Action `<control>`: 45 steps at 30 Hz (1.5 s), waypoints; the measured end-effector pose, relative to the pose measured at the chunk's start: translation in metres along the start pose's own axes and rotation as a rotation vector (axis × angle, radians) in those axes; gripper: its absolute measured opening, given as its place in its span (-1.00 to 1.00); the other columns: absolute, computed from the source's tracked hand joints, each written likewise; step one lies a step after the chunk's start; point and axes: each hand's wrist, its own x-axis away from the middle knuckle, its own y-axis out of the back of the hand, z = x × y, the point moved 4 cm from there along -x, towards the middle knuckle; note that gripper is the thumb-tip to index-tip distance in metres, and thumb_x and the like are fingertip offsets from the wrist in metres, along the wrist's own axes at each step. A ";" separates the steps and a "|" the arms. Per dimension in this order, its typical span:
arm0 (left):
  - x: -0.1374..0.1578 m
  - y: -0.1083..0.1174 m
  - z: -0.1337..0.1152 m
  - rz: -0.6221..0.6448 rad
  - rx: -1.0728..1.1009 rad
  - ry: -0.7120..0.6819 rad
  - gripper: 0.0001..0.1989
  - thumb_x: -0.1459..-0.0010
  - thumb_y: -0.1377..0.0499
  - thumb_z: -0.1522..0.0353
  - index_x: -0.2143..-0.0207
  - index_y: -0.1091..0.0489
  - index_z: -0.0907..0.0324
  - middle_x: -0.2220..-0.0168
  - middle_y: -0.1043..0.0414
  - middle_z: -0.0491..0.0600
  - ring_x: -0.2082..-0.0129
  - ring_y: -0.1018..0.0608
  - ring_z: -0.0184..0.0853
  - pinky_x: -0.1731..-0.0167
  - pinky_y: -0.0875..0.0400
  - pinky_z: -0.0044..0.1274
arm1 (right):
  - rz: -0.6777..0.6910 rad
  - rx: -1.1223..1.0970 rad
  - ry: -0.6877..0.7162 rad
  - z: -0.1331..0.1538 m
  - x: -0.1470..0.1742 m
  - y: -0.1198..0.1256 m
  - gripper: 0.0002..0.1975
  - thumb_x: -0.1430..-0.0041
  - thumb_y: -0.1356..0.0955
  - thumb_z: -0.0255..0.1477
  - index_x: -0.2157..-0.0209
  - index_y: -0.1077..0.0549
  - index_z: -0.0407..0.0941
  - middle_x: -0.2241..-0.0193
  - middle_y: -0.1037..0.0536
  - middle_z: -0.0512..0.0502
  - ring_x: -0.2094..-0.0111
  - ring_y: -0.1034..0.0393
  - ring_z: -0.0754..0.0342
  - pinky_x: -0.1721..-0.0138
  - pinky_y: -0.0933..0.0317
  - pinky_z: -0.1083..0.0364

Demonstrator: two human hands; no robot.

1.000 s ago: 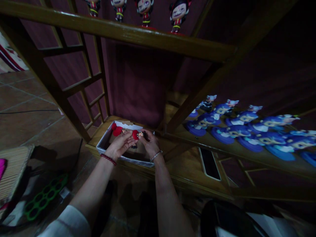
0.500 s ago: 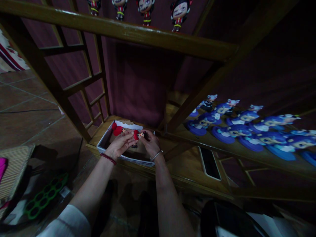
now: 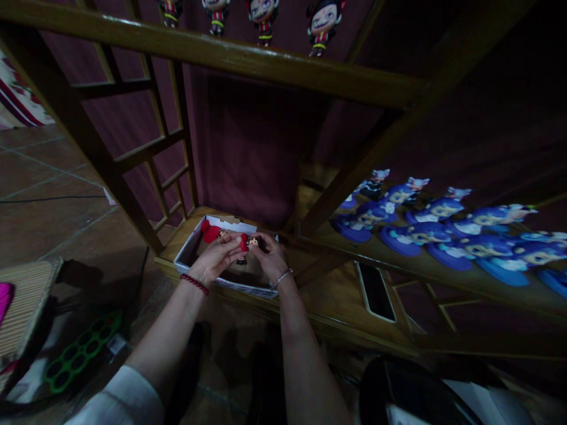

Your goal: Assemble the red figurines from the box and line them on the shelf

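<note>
Both hands are together over a shallow white cardboard box (image 3: 186, 243) on the lowest wooden shelf. Between them is a small figurine (image 3: 251, 242) with a red part and a dark-haired head. My left hand (image 3: 217, 258), with a red bead bracelet, grips the figurine's red end. At the head end, my right hand (image 3: 271, 258), wearing a thin bracelet, has its fingers closed on the same figurine. Another red figurine (image 3: 212, 232) lies in the box's far left corner. Something small and dark shows just below the held figurine, partly covered by my fingers.
Several blue figurines on round bases (image 3: 416, 239) stand on the shelf to the right. Below them lies a phone (image 3: 375, 290) on the wooden shelf (image 3: 330, 295). More figurines (image 3: 323, 26) line the upper shelf. A green holder with round holes (image 3: 82, 351) is at lower left.
Hardly anything differs. Both hands stay on the figurine over the box, with only a very slight shift of the fingers and the view.
</note>
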 end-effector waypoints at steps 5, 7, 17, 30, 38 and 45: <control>0.000 0.001 0.000 0.012 -0.021 -0.019 -0.88 -0.02 -0.14 0.55 0.33 -0.40 0.30 0.37 -0.48 0.01 0.38 -0.52 -0.40 0.27 -0.45 -0.51 | -0.003 0.015 0.005 -0.002 -0.001 0.001 -0.78 0.14 -0.34 -0.38 0.35 -0.43 -0.09 0.45 -0.49 0.05 0.42 -0.36 0.14 0.32 -0.26 0.16; 0.001 0.000 -0.001 0.013 -0.036 -0.023 -0.87 -0.02 -0.14 0.55 0.32 -0.40 0.30 0.37 -0.48 0.01 0.38 -0.52 -0.40 0.27 -0.45 -0.51 | 0.000 0.030 0.003 -0.002 -0.001 0.001 -0.78 0.14 -0.34 -0.38 0.35 -0.43 -0.09 0.45 -0.50 0.05 0.42 -0.37 0.14 0.32 -0.27 0.16; 0.003 -0.002 -0.001 0.023 -0.065 -0.052 -0.84 0.03 -0.18 0.56 0.32 -0.41 0.28 0.35 -0.47 -0.01 0.35 -0.51 -0.41 0.27 -0.43 -0.56 | -0.005 0.013 -0.036 -0.006 -0.001 0.001 -0.78 0.16 -0.35 -0.36 0.37 -0.45 -0.09 0.45 -0.52 0.07 0.42 -0.39 0.13 0.30 -0.28 0.15; 0.003 -0.001 -0.001 0.061 -0.070 -0.082 -0.79 0.05 -0.19 0.57 0.29 -0.41 0.26 0.33 -0.46 -0.02 0.32 -0.50 -0.43 0.27 -0.42 -0.61 | -0.017 0.020 -0.048 -0.007 -0.001 0.001 -0.76 0.17 -0.36 -0.36 0.36 -0.47 -0.10 0.44 -0.53 0.06 0.41 -0.39 0.13 0.29 -0.28 0.16; 0.003 -0.001 -0.001 0.051 -0.073 -0.079 -0.79 0.06 -0.20 0.56 0.30 -0.41 0.25 0.35 -0.46 -0.04 0.33 -0.50 -0.45 0.26 -0.42 -0.61 | -0.012 0.091 -0.040 0.000 0.001 0.003 -0.76 0.14 -0.34 -0.36 0.34 -0.47 -0.08 0.44 -0.53 0.07 0.40 -0.39 0.13 0.29 -0.28 0.16; 0.006 -0.003 -0.001 0.056 -0.041 -0.080 -0.81 0.04 -0.17 0.58 0.30 -0.40 0.27 0.32 -0.46 -0.01 0.32 -0.50 -0.41 0.24 -0.42 -0.55 | -0.008 0.132 0.034 0.002 0.001 0.001 -0.77 0.10 -0.32 -0.36 0.32 -0.45 -0.08 0.45 -0.51 0.05 0.40 -0.37 0.12 0.31 -0.27 0.14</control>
